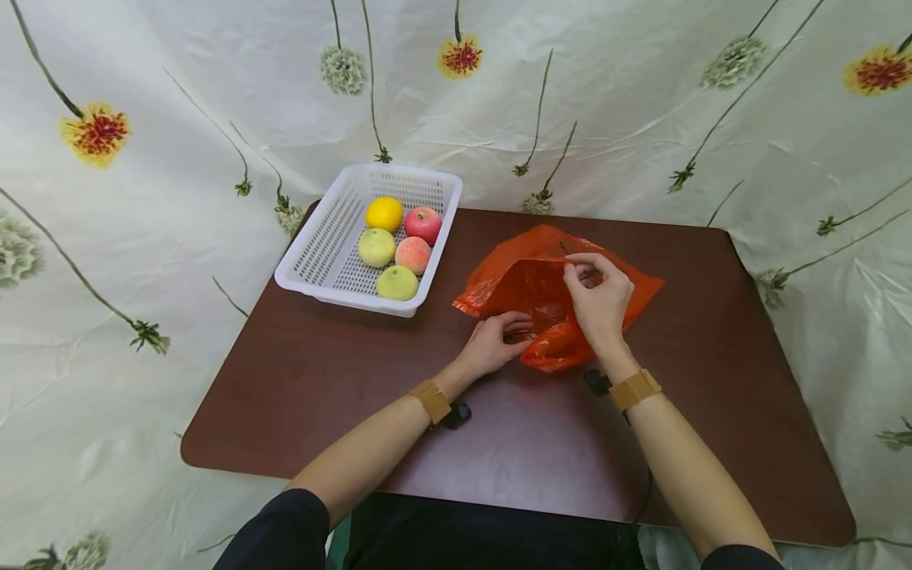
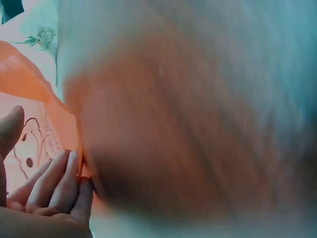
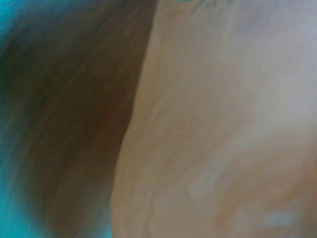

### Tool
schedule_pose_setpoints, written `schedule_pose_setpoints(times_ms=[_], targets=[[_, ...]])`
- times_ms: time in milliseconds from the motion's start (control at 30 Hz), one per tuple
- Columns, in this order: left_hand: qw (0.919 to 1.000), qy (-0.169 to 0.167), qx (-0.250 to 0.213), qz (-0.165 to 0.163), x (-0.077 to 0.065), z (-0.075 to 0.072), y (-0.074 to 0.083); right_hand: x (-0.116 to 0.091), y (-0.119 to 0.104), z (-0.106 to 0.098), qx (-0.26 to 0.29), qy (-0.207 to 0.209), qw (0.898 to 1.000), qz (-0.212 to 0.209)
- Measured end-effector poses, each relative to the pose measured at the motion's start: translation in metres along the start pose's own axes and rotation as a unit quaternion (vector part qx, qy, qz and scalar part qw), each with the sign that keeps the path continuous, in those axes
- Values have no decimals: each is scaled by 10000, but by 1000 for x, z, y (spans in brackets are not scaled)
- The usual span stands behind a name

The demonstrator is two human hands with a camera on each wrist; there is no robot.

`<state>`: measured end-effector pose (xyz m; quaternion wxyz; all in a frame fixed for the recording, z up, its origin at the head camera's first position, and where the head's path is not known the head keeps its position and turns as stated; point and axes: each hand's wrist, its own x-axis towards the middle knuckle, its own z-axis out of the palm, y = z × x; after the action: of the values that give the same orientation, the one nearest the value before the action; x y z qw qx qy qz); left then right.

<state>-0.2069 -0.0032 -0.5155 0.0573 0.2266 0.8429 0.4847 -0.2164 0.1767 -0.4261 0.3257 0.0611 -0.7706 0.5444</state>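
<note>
A thin red-orange plastic bag lies on the table with its mouth spread and facing my body. At the upper rim, my right hand pinches the film between thumb and fingertips. My left hand reaches into the mouth from the lower left, its thumb apart from its fingers. In the left wrist view, the fingers of that left hand lie gently bent along the bag, near a dark printed drawing. Close, blurred surfaces fill the right wrist view, and no fingers show there.
A white slotted plastic basket stands at the table's back left. Inside are a yellow fruit, a red apple, a peach and yellow-green fruits. The brown table has rounded corners; a flowered cloth hangs behind.
</note>
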Motion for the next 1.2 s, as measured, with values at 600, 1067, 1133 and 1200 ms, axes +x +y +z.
schedule_pose_setpoints(times_ms=[600,1067,1133,1200], targets=[[9919,-419,-1200,-22,2,9,5,29,16,-16,-544,1078,9923,-279],[9878,990,-802,898,-26,-77,42,38,51,-20,-1022,1673,9804,-190],[9723,1991,-78,1225,-33,-96,36,39,53,-19,-1023,1643,9809,-172],[9439,2884,758,1418,-37,-114,28,40,54,-17,-1040,1613,9813,-159]])
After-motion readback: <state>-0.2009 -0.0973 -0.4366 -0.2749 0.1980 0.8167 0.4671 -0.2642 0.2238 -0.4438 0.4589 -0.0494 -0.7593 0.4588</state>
